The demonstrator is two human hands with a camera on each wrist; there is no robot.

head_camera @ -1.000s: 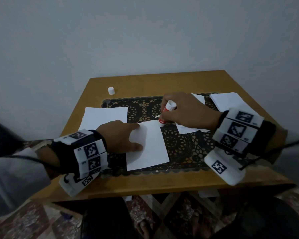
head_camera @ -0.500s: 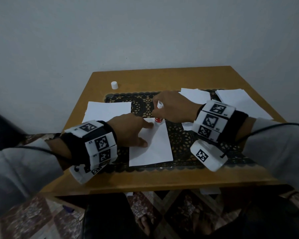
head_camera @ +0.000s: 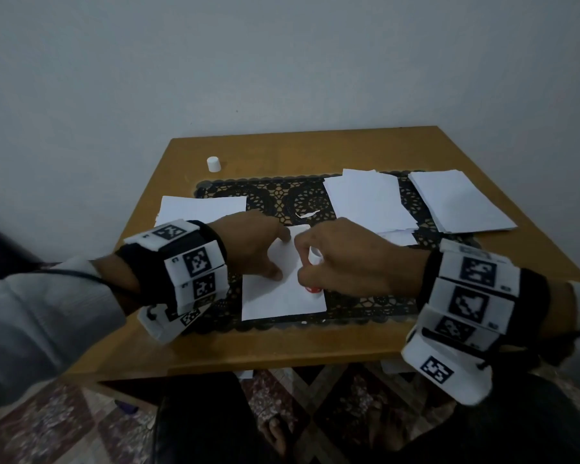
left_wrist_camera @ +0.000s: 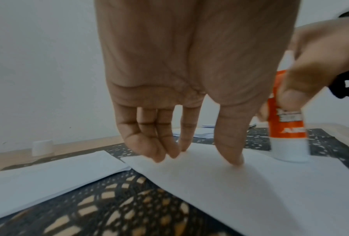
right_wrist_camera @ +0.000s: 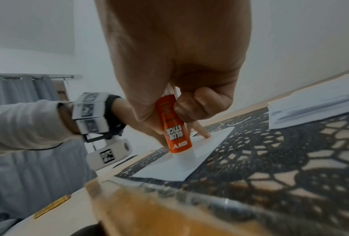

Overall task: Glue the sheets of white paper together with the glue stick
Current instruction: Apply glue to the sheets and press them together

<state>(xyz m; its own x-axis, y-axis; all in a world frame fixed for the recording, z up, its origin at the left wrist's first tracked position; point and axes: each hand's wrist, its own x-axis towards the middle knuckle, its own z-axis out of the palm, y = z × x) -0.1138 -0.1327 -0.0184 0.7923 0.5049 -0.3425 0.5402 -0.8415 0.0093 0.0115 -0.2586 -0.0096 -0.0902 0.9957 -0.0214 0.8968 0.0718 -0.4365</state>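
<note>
A white sheet of paper (head_camera: pixel 275 301) lies on the black lace mat (head_camera: pixel 365 304) near the table's front edge. My left hand (head_camera: pixel 253 246) presses it down with straight fingers (left_wrist_camera: pixel 229 143) on its left part. My right hand (head_camera: pixel 342 259) grips an orange and white glue stick (right_wrist_camera: pixel 174 127), held upright with its white tip down on the sheet's right side (left_wrist_camera: pixel 288 148). In the head view only the stick's top (head_camera: pixel 314 256) and a bit of its red label show past the fingers.
The stick's white cap (head_camera: pixel 213 164) stands at the table's far left. One more sheet (head_camera: pixel 201 211) lies left of the mat, and two stacks of sheets (head_camera: pixel 369 199) (head_camera: pixel 459 200) lie at the far right. The wooden table (head_camera: pixel 282 349) ends just in front.
My right hand has drawn the glue stick from the sheet's far edge toward me along its right side. The left hand stays pressing the sheet. The head view has shifted.
</note>
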